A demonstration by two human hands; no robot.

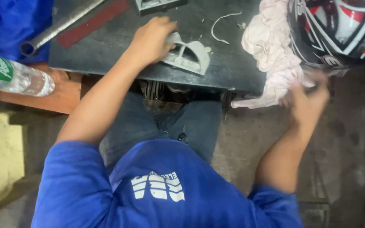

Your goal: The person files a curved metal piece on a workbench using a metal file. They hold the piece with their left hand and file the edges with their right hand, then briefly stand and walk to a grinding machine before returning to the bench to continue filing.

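Pressing on the grey plastic part (188, 54), the left hand (151, 40) gripped its rigid, light frame; the blurred right hand (307, 103) pinched the soft pink cloth (271, 50)

Dark worktop (106, 46) over orange bench (60, 99); stained concrete floor (347, 139).

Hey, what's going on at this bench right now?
A person in a blue shirt sits at a dark worktop. Their left hand rests on a grey plastic part lying on the top, holding it down. Their right hand, blurred, is at the lower end of a pale pink rag that hangs over the worktop's edge, beside a red, white and black helmet. A metal pipe and a plastic bottle lie off to the left.
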